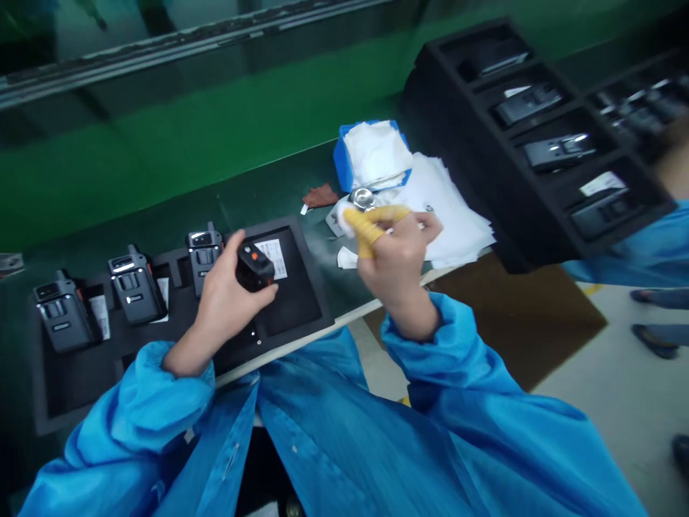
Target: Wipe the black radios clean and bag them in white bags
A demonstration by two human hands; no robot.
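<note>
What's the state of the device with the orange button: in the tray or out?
Out. The left hand grips the device, lifted over the end slot of the tray, where only a white slip lies.

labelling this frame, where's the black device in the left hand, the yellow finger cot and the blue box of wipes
black device [254, 267]: head view, on its top face
yellow finger cot [367, 228]: head view, middle of the cot
blue box [341, 165]: head view, on its left wall

Factory assembly line — green conveyor belt [177, 143], foam trays [484, 143] of handsets [134, 291]
</note>
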